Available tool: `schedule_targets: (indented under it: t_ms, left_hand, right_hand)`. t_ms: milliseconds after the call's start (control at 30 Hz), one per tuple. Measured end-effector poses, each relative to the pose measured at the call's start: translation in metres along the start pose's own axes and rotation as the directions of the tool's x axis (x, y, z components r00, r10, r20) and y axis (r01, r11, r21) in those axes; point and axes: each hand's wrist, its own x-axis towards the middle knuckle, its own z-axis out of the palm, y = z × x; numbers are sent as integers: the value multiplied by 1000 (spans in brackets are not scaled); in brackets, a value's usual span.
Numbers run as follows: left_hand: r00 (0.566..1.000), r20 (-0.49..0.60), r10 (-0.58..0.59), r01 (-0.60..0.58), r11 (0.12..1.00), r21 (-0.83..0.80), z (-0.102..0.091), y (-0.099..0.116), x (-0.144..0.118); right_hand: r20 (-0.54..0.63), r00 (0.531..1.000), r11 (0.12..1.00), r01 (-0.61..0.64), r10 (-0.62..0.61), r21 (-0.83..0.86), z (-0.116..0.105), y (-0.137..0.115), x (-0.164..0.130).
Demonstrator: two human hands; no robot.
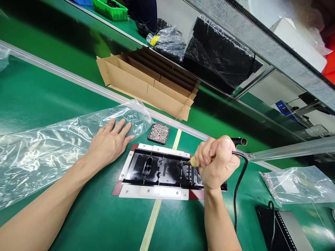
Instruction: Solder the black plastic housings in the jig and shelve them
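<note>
Right hand (pixel 217 164) clenched around electric screwdriver (pixel 195 161), tip down on black plastic panel (pixel 162 171). The panel is glossy, ribbed and rectangular, seated in a white fixture (pixel 154 192). Left hand (pixel 110 143) lies flat and released on clear bag (pixel 52 146) at ten o'clock from the panel.

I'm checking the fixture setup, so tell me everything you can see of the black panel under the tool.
The black panel is a long, flat rectangular part, apparently moulded plastic, with ribs, cut-outs and small posts on its upturned face. It lies level in a white fixture frame over a red mat on the green bench. The tip of the corded tool gripped in the right hand meets it right of centre; that hand hides its right end. The left hand rests apart, on clear plastic film.
</note>
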Motion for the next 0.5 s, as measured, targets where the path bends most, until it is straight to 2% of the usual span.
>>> schedule_targets:
  t_ms: [233,500]
  left_hand:
    - [1000,10,-12,13,999,-39,-2,1,0]
    - [1000,3,-5,5,999,-33,-3,3,0]
  right_hand:
    - [5,1000,999,2,-2,52,1,0,1]
    - [-4,1000,1000,-1,1,26,2,0,2]
